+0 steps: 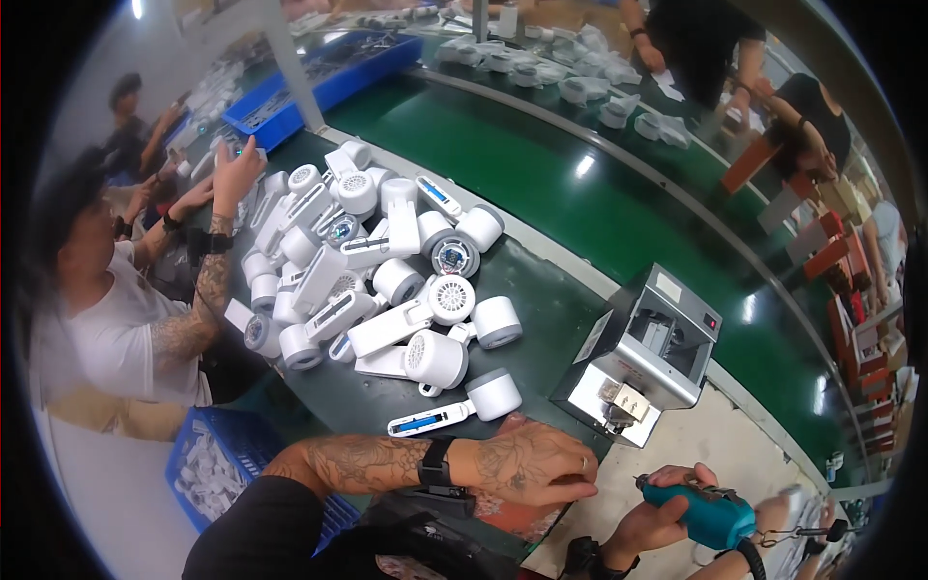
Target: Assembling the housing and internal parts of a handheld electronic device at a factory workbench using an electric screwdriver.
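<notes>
My right hand (pixel 667 512) is wrapped round a teal electric screwdriver (pixel 713 520), whose tip points left and whose rear end joins a hook and cord. My left hand (pixel 536 469) hovers over a reddish patterned mat (pixel 522 512) with its fingers bent down and pressed together. What they pinch, if anything, is hidden. Just beyond that hand lies a white handheld fan (pixel 491 394) with its long handle uncovered, showing a blue cell inside. Ahead of both hands stands a grey boxy screw feeder (pixel 638 353).
Several more white fans (pixel 387 261) are heaped on the dark table. A blue basket (pixel 193 435) of small white parts sits at left. Beyond runs a green conveyor (pixel 541 184) bearing bagged items, with a blue tray (pixel 358 82). Co-workers sit at left (pixel 126 319) and far right.
</notes>
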Tool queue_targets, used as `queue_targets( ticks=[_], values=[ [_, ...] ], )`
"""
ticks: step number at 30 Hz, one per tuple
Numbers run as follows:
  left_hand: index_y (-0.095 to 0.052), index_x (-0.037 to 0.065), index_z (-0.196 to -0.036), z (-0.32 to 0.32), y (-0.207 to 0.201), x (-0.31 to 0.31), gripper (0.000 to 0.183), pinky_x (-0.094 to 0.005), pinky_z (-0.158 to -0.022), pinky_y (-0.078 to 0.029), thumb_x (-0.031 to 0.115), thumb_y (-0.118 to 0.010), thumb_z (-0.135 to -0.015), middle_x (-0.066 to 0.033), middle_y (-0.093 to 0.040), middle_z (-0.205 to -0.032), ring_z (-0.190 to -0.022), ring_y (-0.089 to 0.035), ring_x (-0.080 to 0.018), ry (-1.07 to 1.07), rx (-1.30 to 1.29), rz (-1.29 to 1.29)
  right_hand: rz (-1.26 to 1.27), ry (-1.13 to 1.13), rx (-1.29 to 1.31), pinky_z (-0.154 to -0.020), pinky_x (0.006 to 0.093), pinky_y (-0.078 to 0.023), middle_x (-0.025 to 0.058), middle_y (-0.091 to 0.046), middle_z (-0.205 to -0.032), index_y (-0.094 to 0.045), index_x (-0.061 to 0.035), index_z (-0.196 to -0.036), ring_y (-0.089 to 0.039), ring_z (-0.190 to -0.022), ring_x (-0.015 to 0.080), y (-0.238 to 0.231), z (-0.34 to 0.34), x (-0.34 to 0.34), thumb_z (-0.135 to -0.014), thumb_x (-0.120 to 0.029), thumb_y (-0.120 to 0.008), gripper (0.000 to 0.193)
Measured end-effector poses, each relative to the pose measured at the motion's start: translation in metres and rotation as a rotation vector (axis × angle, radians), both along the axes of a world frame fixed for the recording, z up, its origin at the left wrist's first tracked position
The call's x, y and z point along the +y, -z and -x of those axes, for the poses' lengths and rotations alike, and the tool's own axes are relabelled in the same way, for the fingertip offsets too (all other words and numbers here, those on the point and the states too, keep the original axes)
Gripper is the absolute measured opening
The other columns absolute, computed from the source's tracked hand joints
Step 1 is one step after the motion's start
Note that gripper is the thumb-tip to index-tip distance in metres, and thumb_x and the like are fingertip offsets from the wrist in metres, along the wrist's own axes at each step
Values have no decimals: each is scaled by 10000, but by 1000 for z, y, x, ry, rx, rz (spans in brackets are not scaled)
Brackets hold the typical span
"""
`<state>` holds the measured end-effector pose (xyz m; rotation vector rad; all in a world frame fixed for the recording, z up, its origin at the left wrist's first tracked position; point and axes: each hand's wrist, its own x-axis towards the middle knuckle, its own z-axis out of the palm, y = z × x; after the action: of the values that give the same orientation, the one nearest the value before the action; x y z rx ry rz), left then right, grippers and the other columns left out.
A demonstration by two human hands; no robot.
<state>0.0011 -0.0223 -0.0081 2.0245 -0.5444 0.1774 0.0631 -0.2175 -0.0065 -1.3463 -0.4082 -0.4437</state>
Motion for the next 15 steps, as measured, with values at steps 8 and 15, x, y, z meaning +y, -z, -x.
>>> queue_targets(
  ticks=[8, 15],
  values=[
    [-681, 69, -987, -11, 0, -4, 250, -378, -730, -528, 310, -620, -961, -91, -673, -869, -798, -670, -284, -10, 245, 71, 142, 126, -56, -594, 313, -492, 100, -610, -782, -469, 21, -1216, -597, -674, 202, 6, 0, -17, -952, -488, -642, 598],
    [-715, 46, -865, -12, -20, -3, 110, -296, -603, -516, 155, -719, -879, -77, -704, -778, -648, -671, -188, -80, 325, 87, 108, -74, 39, -644, 303, -494, 101, -629, -820, -488, -7, -1236, -607, -732, 181, 4, 1, -9, -935, -467, -681, 583]
  ],
)
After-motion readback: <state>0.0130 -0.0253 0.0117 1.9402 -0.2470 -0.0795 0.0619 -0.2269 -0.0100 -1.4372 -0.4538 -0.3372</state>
